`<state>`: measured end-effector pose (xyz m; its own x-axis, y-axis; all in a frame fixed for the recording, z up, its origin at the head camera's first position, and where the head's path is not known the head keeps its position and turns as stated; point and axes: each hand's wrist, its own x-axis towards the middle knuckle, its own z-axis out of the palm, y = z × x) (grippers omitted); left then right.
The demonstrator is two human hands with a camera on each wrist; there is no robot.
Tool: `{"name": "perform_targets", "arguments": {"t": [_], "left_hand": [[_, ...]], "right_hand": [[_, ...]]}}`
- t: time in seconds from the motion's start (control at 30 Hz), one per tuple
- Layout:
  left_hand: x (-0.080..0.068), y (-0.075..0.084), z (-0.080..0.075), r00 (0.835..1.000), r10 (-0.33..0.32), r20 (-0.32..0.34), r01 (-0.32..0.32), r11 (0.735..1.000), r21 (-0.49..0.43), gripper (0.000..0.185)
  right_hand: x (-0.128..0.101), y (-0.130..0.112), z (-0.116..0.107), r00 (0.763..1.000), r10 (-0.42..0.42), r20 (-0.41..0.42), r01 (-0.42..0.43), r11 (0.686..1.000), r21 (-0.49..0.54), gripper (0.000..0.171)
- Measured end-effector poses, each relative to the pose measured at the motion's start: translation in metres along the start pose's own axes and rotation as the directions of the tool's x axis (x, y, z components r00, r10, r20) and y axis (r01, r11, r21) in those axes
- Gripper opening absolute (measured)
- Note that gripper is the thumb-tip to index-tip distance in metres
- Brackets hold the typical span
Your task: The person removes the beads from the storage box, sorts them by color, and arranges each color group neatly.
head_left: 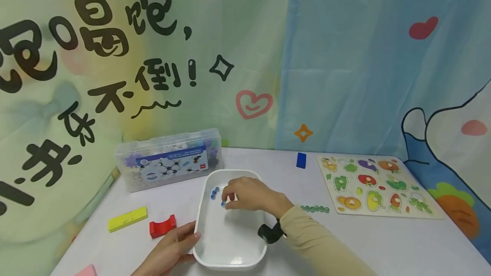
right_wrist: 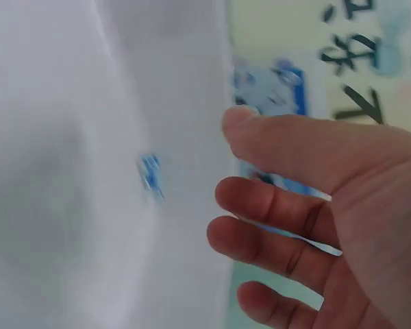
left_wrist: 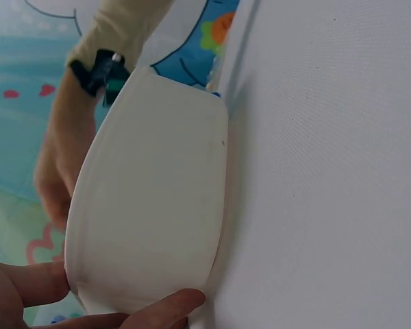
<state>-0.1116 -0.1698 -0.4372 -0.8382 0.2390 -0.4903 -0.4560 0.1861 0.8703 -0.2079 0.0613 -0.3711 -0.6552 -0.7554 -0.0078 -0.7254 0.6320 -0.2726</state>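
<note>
A white tray lies on the table in front of me. My left hand grips its left side, and in the left wrist view the thumb is at the rim with the fingers against the outer wall. Over the tray's far half hovers my right hand. Its thumb and fingers are parted with nothing between them in the right wrist view. Below its fingertips sits one blue glass marble; a few more blue marbles lie to its left, blurred in the right wrist view.
Green marbles form a row right of the tray. Behind stands a clear plastic case. A yellow block and a red block lie left, a blue block at the back, a vegetable puzzle board right.
</note>
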Motion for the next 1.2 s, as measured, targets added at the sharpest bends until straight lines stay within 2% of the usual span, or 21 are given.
{"name": "perform_targets", "arguments": {"t": [0.13,0.23,0.4,0.57,0.77,0.97,1.2], "left_hand": [[-0.001,0.001,0.000,1.000,-0.018,-0.003,0.018,1.000,-0.008,0.080],[-0.002,0.001,0.000,0.999,-0.032,-0.012,0.032,0.999,-0.007,0.083],[-0.004,0.001,-0.001,0.998,-0.047,-0.030,0.047,0.999,0.012,0.085],[-0.004,0.002,0.000,0.999,-0.046,-0.028,0.047,0.998,0.028,0.085],[-0.004,0.002,0.001,0.999,-0.040,-0.024,0.041,0.999,0.030,0.085],[-0.004,0.003,0.002,0.998,-0.049,-0.038,0.050,0.998,0.029,0.085],[-0.004,0.003,0.002,0.998,-0.052,-0.035,0.053,0.998,0.023,0.085]], "right_hand": [[-0.041,0.026,-0.021,0.997,0.040,-0.070,-0.035,0.996,0.077,0.013],[-0.073,0.051,-0.026,0.991,0.080,-0.109,-0.070,0.993,0.092,0.012],[-0.120,0.090,-0.017,0.979,0.184,-0.090,-0.174,0.979,0.109,0.011],[-0.154,0.116,0.002,0.972,0.223,-0.069,-0.211,0.966,0.151,0.013],[-0.175,0.131,0.019,0.953,0.300,-0.047,-0.287,0.942,0.176,0.013],[-0.182,0.136,0.026,0.966,0.251,-0.060,-0.236,0.954,0.185,0.014],[-0.187,0.134,0.030,0.961,0.272,-0.048,-0.258,0.946,0.194,0.015]]}}
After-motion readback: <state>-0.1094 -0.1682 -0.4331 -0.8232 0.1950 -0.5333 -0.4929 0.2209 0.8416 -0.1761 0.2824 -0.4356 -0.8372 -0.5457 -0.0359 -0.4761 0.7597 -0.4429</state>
